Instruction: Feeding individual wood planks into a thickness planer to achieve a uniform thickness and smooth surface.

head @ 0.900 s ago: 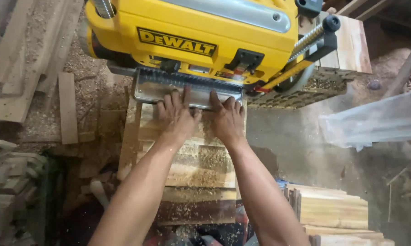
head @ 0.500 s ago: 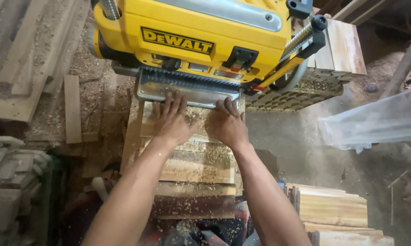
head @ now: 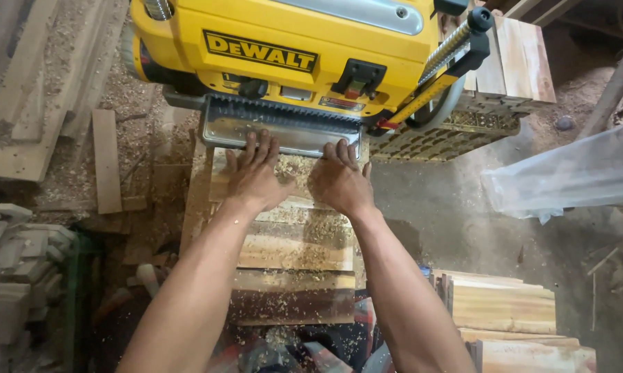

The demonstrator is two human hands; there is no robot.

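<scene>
A yellow thickness planer point(head: 290, 55) fills the top of the view, with a grey metal infeed table point(head: 284, 131) at its front. My left hand point(head: 255, 176) and my right hand point(head: 339, 181) lie flat, fingers spread, on a wooden board point(head: 294, 242) dusted with shavings. Their fingertips reach the lip of the infeed table. The board's far end goes under the machine and is hidden there. Neither hand grips anything.
Loose planks point(head: 49, 103) lie in sawdust at the left. A stack of cut boards point(head: 504, 307) sits at the lower right, more boards point(head: 518, 62) behind the planer. A clear plastic sheet point(head: 573, 173) hangs at the right. Grey stacked pieces point(head: 14, 276) stand at the lower left.
Both hands have slid forward along the board towards the planer's mouth. The view has shifted slightly, bringing the machine lower in the picture.
</scene>
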